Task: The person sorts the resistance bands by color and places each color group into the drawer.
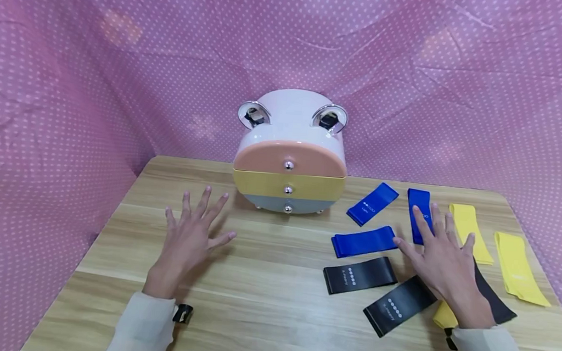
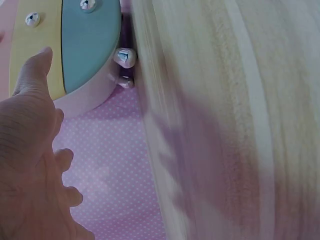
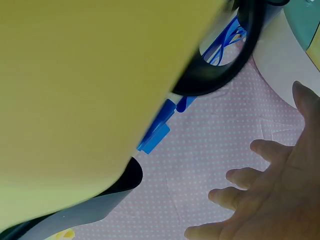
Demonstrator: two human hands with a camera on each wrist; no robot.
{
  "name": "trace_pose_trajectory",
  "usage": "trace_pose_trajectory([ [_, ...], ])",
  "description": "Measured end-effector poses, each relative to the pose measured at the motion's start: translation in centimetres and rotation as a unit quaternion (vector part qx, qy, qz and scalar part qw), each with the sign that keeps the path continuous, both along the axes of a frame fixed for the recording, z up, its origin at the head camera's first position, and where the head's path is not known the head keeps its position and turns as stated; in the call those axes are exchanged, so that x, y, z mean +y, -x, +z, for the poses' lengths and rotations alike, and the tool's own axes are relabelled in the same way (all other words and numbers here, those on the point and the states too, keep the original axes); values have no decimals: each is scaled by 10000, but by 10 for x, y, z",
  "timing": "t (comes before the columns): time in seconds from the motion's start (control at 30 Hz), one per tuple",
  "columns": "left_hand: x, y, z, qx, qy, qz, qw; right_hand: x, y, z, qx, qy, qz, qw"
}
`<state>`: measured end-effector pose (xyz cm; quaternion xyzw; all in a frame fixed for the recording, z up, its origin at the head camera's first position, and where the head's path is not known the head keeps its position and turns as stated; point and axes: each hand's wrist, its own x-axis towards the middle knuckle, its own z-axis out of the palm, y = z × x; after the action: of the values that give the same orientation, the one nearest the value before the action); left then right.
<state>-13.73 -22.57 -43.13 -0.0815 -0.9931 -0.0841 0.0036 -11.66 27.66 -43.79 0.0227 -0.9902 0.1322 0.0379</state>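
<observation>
My left hand [image 1: 186, 245] hovers over the wooden table at the left, fingers spread and holding nothing. Its thumb points toward a small rounded drawer box [image 1: 291, 132] with pink, yellow and blue-grey drawers, all closed. On the right, my right hand [image 1: 444, 271] is held with spread fingers above flat loop resistance bands, gripping none. Around it lie a blue band [image 1: 362, 241], another blue band [image 1: 416, 205], a black band [image 1: 400, 306] and a yellow band [image 1: 472, 234]. A further black band [image 1: 491, 297] is partly hidden beneath this hand.
One more blue band [image 1: 373, 203] lies beside the box, and a black band [image 1: 359, 275] nearer the middle. A yellow band [image 1: 521, 269] is at the far right; another yellow band [image 1: 444, 316] shows by the right wrist. Pink dotted cloth [image 1: 172, 51] hangs behind the table [image 1: 251, 305].
</observation>
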Motion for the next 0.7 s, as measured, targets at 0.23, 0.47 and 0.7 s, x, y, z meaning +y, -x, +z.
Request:
trace_pose_trajectory([
  [0.23, 1, 1, 3, 109, -126, -13, 9999, -2, -1, 5, 154, 30, 26, 9999],
  [0.47, 2, 3, 10, 97, -389, 76, 9992, -9, -3, 13, 469, 165, 83, 9987],
  [0.7, 3, 7, 25, 454, -450, -44, 9979, -24, -5, 25, 971, 184, 357, 9945],
])
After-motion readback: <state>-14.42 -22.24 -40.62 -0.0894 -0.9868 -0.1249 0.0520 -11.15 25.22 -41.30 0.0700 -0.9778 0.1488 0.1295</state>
